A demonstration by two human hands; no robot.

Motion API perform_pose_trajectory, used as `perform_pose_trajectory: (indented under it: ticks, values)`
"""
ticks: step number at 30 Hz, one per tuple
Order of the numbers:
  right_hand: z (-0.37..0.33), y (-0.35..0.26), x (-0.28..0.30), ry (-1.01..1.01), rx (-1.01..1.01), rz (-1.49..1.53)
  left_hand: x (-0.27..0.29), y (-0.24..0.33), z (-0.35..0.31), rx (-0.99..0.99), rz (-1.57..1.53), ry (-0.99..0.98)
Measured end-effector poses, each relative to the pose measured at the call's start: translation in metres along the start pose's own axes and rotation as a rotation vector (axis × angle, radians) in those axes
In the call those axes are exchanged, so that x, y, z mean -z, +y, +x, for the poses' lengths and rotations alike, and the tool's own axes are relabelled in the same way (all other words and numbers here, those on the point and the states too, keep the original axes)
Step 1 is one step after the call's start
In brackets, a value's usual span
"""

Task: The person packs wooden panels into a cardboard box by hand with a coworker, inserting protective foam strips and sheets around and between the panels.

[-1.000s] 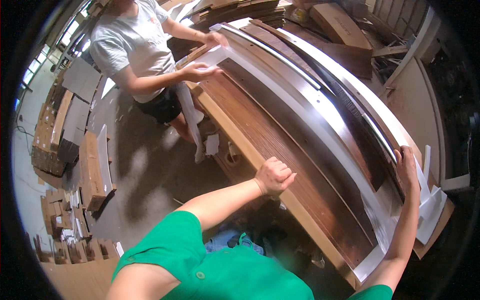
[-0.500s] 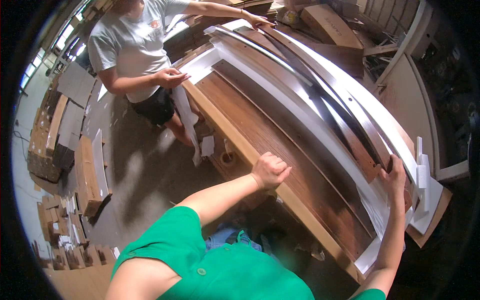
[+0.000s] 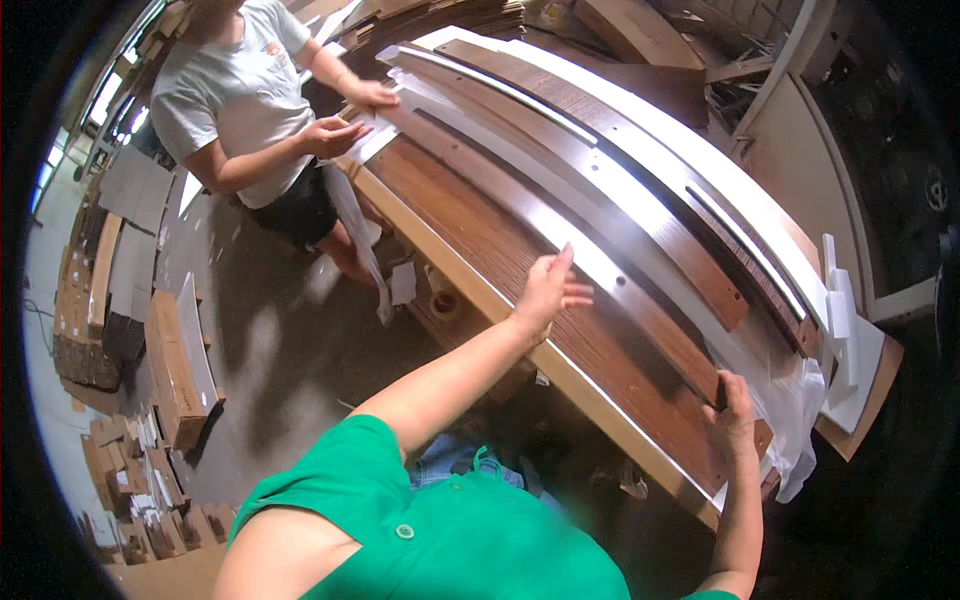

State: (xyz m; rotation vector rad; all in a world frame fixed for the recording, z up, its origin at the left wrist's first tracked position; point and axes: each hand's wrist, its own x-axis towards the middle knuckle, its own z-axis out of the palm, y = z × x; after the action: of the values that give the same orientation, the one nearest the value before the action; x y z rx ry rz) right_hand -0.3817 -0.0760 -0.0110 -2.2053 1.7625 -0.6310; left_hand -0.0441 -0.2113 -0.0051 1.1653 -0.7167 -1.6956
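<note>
My right grip (image 3: pixel 735 402) clasps the near end of a brown board (image 3: pixel 566 232) above an open carton (image 3: pixel 440 244); my left grip (image 3: pixel 550 288) spreads empty. Probably stiff, weighty, best held by both ends.

Boards (image 3: pixel 460 225) lie in the long box (image 3: pixel 452 265); from its middle, a co-worker (image 3: pixel 235 85) stands at ten o'clock, a cardboard stack (image 3: pixel 470 22) at eleven, a carton (image 3: pixel 640 32) at one.
</note>
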Motion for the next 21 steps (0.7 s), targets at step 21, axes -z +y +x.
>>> perform_pose_trajectory:
  ticks: [21]
  values:
    - [-0.067,0.049,-0.076,-0.062,0.034,-0.002,0.005,-0.066,0.008,-0.588,1.603,-0.374]
